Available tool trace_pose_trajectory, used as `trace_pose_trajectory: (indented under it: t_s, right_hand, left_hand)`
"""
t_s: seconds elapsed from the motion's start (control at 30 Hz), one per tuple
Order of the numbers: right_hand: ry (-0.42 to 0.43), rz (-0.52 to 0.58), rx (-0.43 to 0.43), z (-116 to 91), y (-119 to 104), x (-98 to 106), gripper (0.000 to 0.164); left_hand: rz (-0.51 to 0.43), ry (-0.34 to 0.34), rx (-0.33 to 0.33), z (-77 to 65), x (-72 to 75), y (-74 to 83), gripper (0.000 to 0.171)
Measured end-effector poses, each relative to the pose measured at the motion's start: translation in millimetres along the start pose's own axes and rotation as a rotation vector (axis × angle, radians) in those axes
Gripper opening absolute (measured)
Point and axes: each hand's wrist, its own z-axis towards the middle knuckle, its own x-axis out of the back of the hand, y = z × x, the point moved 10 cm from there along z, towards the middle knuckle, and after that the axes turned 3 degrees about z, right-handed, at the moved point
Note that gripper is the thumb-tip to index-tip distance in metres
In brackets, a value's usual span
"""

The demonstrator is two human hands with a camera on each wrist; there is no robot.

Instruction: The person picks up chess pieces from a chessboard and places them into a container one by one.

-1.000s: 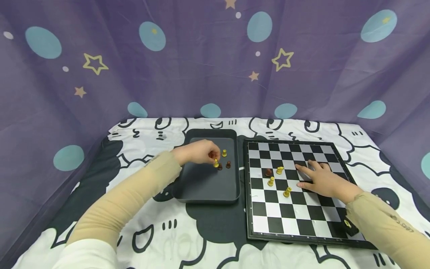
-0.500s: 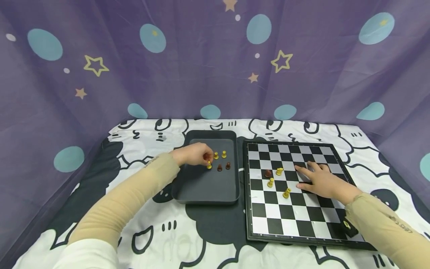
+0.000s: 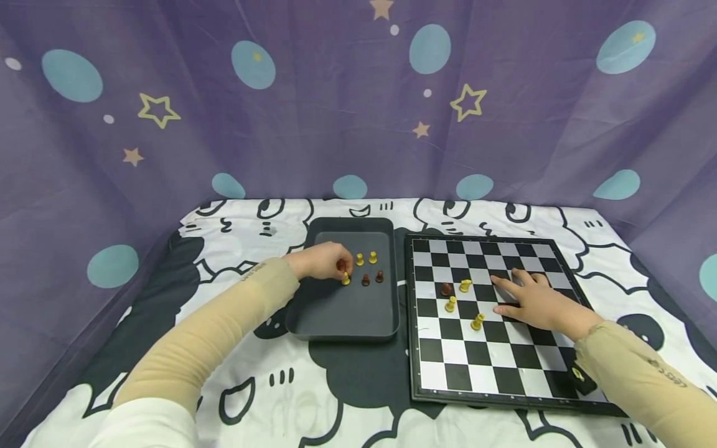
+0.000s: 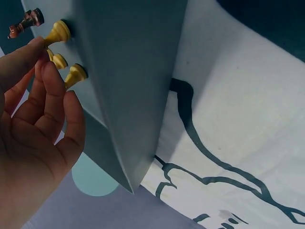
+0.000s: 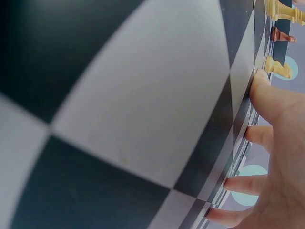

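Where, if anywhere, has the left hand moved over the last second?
Yes: in the head view, the left hand has moved left relative to the dark tray, toward its left wall.

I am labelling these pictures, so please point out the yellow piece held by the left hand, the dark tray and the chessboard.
Held yellow piece [image 4: 60, 31]: left wrist view, near its base.
Dark tray [image 3: 344, 316]: head view, on its bare floor.
Chessboard [image 3: 503, 353]: head view, on a white square.
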Motion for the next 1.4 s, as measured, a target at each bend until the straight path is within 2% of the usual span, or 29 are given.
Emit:
trace_pose_trajectory:
  t_s: [0.47,0.93,1.17,1.4]
  right_hand:
    - [-0.009,-0.004,-0.001,1.5,0.2,-1.8,0.078]
    - [-0.006,0.000,-0.005,0.6,0.6,-0.9,0.077]
    - [-0.002,0.000,0.007,-0.5,-1.2,0.5,0.076]
    - [-0.006,0.007,0.001,-1.3,-1.0,0.8,0.076]
  left_hand:
    - [0.013,-0.004,0.020,-2.8,3.5,0.8,0.006]
    - [-0.009,0.015,0.031,-8.5,15.1,3.0,0.006]
    - [-0.001,0.061,-0.001,-8.2,23.9,12.3,0.011]
    - [-0.019,0.071,-0.027,-8.4,28.6,21.8,0.009]
